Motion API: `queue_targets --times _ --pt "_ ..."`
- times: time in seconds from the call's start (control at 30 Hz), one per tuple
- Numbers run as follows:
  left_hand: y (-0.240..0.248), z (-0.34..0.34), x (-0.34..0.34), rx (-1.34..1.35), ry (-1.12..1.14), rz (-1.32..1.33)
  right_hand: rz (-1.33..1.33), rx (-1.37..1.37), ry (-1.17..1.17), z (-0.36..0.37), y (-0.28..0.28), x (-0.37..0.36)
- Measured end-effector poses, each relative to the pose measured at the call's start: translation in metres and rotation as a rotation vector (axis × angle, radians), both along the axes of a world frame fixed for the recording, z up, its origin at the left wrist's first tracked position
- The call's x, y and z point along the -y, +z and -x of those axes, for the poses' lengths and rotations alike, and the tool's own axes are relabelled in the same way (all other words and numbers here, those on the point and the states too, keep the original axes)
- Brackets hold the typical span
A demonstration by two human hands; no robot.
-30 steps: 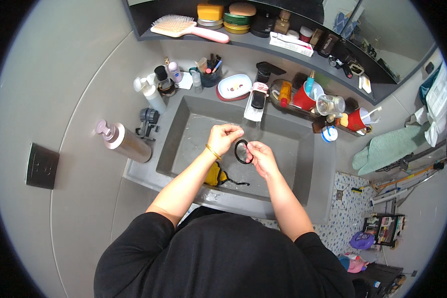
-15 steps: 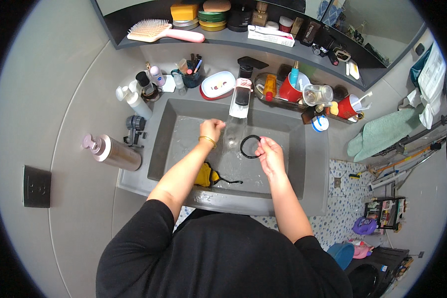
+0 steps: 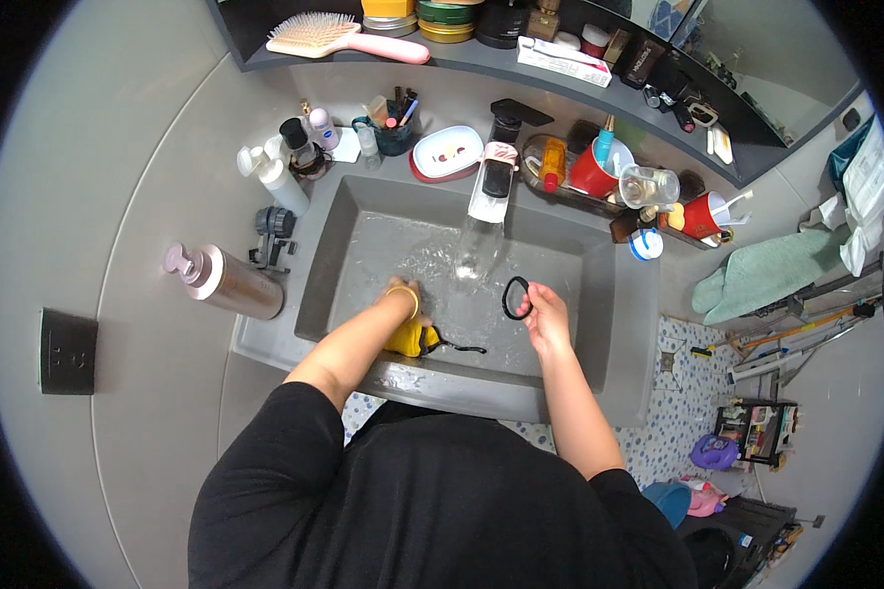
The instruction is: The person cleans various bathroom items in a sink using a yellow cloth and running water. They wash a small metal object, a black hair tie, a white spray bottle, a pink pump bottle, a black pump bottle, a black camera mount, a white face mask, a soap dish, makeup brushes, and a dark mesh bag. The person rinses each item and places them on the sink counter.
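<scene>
In the sink (image 3: 599,324) mid-frame, my left hand (image 3: 410,293), its fingers and grip hidden, is beside the cloth (image 3: 411,341) just below centre, while my right hand (image 3: 548,317), closed in a pinch, holds the ring (image 3: 507,298) right of centre by its edge, sensibly, since it looks light, bendy, probably slippery.

Between the left hand (image 3: 413,294) and the black ring (image 3: 507,299), the sink (image 3: 473,319) lay open; the faucet (image 3: 491,201) and stream (image 3: 478,245) barred the far middle, the yellow cloth (image 3: 406,340) the near left.
</scene>
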State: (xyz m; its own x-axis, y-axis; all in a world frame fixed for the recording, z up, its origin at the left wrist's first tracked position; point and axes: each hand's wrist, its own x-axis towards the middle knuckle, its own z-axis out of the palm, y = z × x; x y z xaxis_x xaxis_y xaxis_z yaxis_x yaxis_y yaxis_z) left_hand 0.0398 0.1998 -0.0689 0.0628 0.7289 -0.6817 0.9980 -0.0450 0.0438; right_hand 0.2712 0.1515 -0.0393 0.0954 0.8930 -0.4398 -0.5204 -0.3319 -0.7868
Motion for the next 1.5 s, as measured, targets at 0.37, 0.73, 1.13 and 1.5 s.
queue_targets --times 0.37,0.73,1.13,1.5 --pt "-0.013 0.007 0.0 0.711 0.307 -0.409 -0.117 0.231 0.352 0.024 -0.011 -0.001" --pt "0.078 0.134 -0.058 0.445 0.711 -1.756 -0.042 0.069 0.236 0.047 0.011 0.01" --pt "0.081 0.12 -0.152 0.575 1.134 -1.388 -0.078 0.091 0.207 0.047 0.016 0.029" --pt "0.082 0.131 -0.178 0.574 1.412 -1.383 -0.087 0.084 0.228 0.023 0.014 0.049"
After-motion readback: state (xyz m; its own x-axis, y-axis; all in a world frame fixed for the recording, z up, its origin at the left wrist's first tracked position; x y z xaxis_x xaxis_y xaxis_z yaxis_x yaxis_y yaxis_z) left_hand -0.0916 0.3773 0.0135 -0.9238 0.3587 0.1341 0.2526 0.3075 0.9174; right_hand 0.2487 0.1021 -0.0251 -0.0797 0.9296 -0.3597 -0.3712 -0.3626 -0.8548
